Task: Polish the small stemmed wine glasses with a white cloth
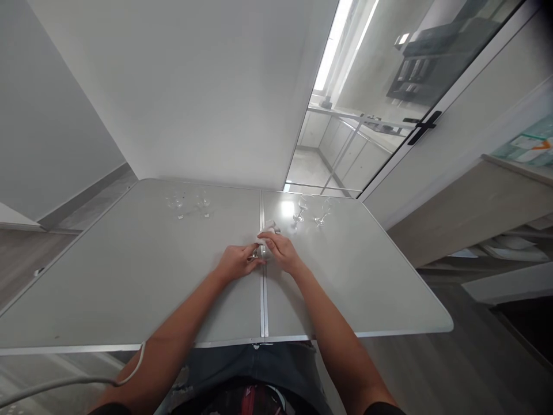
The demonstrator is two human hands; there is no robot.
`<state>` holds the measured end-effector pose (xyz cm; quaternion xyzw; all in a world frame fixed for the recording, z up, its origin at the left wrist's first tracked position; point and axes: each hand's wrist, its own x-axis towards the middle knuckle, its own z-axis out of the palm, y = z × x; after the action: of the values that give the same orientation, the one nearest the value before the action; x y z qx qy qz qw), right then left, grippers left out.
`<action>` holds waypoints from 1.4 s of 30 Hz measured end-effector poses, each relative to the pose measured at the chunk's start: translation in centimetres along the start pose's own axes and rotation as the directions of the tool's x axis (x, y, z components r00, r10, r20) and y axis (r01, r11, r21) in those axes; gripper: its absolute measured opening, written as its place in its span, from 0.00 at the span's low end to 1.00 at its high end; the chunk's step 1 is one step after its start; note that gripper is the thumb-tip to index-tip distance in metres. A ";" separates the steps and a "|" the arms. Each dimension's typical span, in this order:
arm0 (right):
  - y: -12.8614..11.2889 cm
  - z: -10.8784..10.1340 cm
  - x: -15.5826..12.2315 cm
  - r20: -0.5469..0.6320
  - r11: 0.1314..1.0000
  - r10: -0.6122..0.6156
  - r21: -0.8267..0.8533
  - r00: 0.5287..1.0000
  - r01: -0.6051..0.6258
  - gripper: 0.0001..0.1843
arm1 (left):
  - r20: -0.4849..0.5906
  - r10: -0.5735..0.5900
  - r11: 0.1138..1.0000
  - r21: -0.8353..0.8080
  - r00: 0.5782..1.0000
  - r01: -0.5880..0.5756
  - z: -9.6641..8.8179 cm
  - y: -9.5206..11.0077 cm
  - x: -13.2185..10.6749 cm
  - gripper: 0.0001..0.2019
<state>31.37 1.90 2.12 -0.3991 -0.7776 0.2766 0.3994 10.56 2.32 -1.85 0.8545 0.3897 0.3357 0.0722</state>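
Observation:
Over the seam of the folding table (185,300), my hands meet close together. My left hand (237,261) is closed around a small clear glass (260,252), which shows only in part between the fingers. In my right hand (281,252) is a crumpled white cloth (271,226), pressed against the glass. Whether the cloth is tissue or fabric I cannot tell. Beyond my right hand, a stemmed glass (298,217) and another stemmed glass (320,220) stand on the tabletop. Farther left are two more clear glasses, one stemmed glass (180,208) beside another stemmed glass (204,206).
A white wall (194,104) borders the table's far edge. At the right is a glazed door with a black handle (424,128). A wooden shelf (475,213) stands beyond the table's right side. A pale cable (78,380) crosses near my left forearm.

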 end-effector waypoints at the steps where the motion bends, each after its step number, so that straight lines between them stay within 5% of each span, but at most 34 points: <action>1: 0.0 -0.1 0.0 0.001 0.992 0.051 0.114 0.999 -0.050 0.26 | -0.019 0.002 1.000 -0.014 1.000 -0.002 0.0 0.0 -0.1 0.20; 5: -0.2 0.1 0.1 -0.051 0.835 0.248 0.518 0.967 -0.187 0.28 | -0.094 -0.119 0.971 -0.217 0.988 0.096 0.1 0.2 0.3 0.20; 9: -0.3 1.3 0.3 -0.108 0.700 0.351 0.690 0.930 -0.184 0.28 | -0.053 -0.327 0.794 -0.556 0.943 0.244 0.1 1.1 1.1 0.21; 12: -0.2 2.2 0.0 -0.205 0.777 0.327 0.614 0.922 -0.139 0.30 | 0.076 -0.432 0.601 -0.719 0.899 0.350 0.1 1.6 1.5 0.22; 16: 0.3 2.8 -0.6 -0.315 0.981 0.074 0.195 0.946 -0.011 0.28 | 0.123 -0.536 0.486 -0.764 0.835 0.425 0.1 1.6 1.8 0.21; 19: 0.7 2.4 -0.7 -0.190 0.972 -0.205 -0.152 0.960 0.177 0.26 | 0.067 -0.521 0.579 -0.705 0.851 0.410 0.1 1.3 1.7 0.20; 23: 0.7 1.3 -0.5 0.006 0.895 -0.340 -0.305 0.940 0.326 0.22 | -0.083 -0.293 0.897 -0.368 0.952 0.244 0.1 0.5 1.0 0.18; 28: 0.1 0.2 -0.2 -0.081 0.991 -0.062 0.116 0.995 0.071 0.15 | -0.095 0.016 0.993 -0.111 0.995 -0.027 -0.1 -0.2 -0.1 0.16; 32: -0.4 0.6 0.2 -0.048 0.815 0.197 0.563 0.979 -0.137 0.17 | -0.157 -0.067 0.973 -0.227 0.985 0.030 -0.2 0.4 0.1 0.18; 36: -0.5 2.4 0.2 -0.080 0.629 0.346 0.759 0.935 -0.168 0.26 | -0.089 -0.378 0.796 -0.539 0.921 0.275 0.0 1.4 0.9 0.20; 39: -0.3 3.6 -0.2 -0.242 0.769 0.321 0.631 0.916 -0.103 0.30 | 0.105 -0.521 0.523 -0.745 0.847 0.414 0.1 1.9 1.6 0.21; 42: 0.1 3.6 -0.7 -0.340 0.957 0.100 0.289 0.935 0.003 0.30 | 0.154 -0.556 0.415 -0.800 0.817 0.433 0.0 2.1 1.8 0.21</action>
<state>28.62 0.97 -0.14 -0.3995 -0.6357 0.3200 0.5778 12.72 2.23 -0.12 0.5461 0.4317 0.4946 0.5204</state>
